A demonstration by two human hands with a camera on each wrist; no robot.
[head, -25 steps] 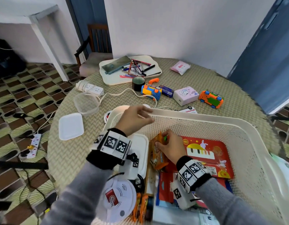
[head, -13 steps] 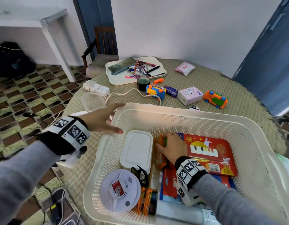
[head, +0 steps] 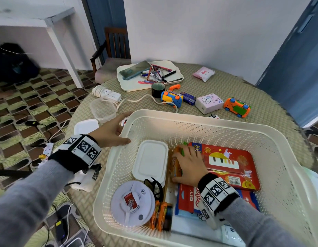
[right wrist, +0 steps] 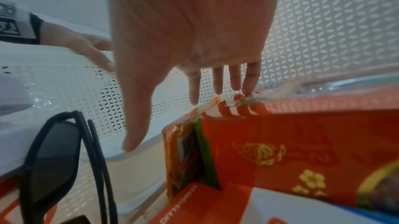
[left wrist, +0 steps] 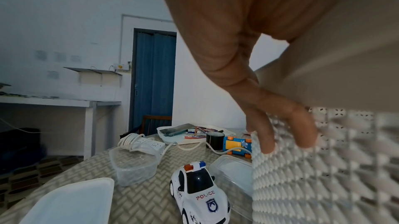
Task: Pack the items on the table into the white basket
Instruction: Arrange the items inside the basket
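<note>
The white basket (head: 208,122) stands on the round table and holds a red piano box (head: 229,161), a white lidded container (head: 151,161), a smoke detector (head: 132,202), sunglasses (head: 154,188) and an upright orange packet (head: 175,166). My left hand (head: 119,130) grips the basket's left rim near the far corner, thumb inside and fingers (left wrist: 302,133) down the outer wall (left wrist: 323,176). My right hand (head: 188,163) lies inside the basket with straight fingers (right wrist: 215,81) touching the top of the orange packet (right wrist: 183,151). A toy police car (left wrist: 198,191) stands on the table just outside the basket by my left hand.
Left of the basket lie a clear tub (head: 103,109), a white lid (head: 86,126) and a power strip (head: 108,92) with its cord. Farther back are a blue-yellow toy car (head: 171,98), an orange toy car (head: 236,107), a pink box (head: 209,103), a tape roll (head: 158,90) and a tray of pens (head: 149,75).
My left hand left the basket's far rim, swung out to the left and now grips the left rim. My right hand stayed on the orange packet.
</note>
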